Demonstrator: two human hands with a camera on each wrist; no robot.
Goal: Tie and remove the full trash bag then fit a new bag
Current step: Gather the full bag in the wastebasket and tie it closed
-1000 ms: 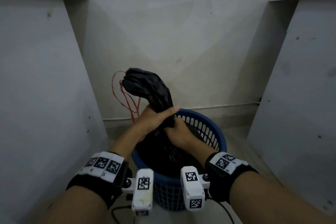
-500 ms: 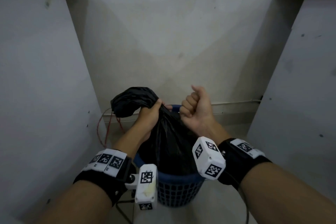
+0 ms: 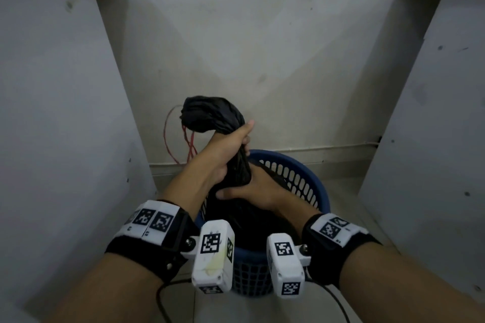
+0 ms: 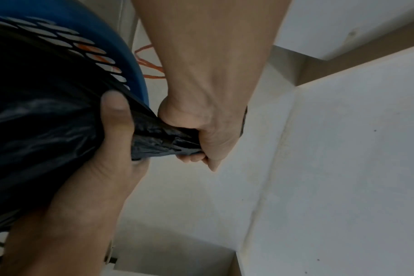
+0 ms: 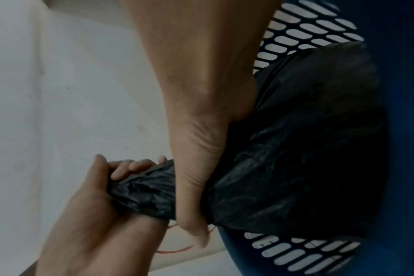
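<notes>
A black trash bag (image 3: 210,115) sits in a blue slotted basket (image 3: 309,181), its top gathered into a twisted neck. My left hand (image 3: 231,149) grips that neck high up, and the bunched end sticks out above the fist. Just below, my right hand (image 3: 252,189) wraps round the neck where it meets the bag's body. In the left wrist view the left hand (image 4: 201,136) clenches the neck, with the right hand (image 4: 111,149) against the bag (image 4: 47,121). The right wrist view shows the right hand (image 5: 196,168), the left hand (image 5: 102,186) and the bag (image 5: 296,149) inside the basket (image 5: 402,112).
The basket stands on the floor in a narrow bay between a grey panel on the left (image 3: 57,113) and one on the right (image 3: 433,126), with a wall (image 3: 262,47) behind. A red wire (image 3: 168,136) loops behind the bag. A black cable (image 3: 162,294) lies on the floor.
Half a second ago my right hand was a raised fist off the bag; it has come down and gripped the neck under my left hand, which has lifted the bunched top higher.
</notes>
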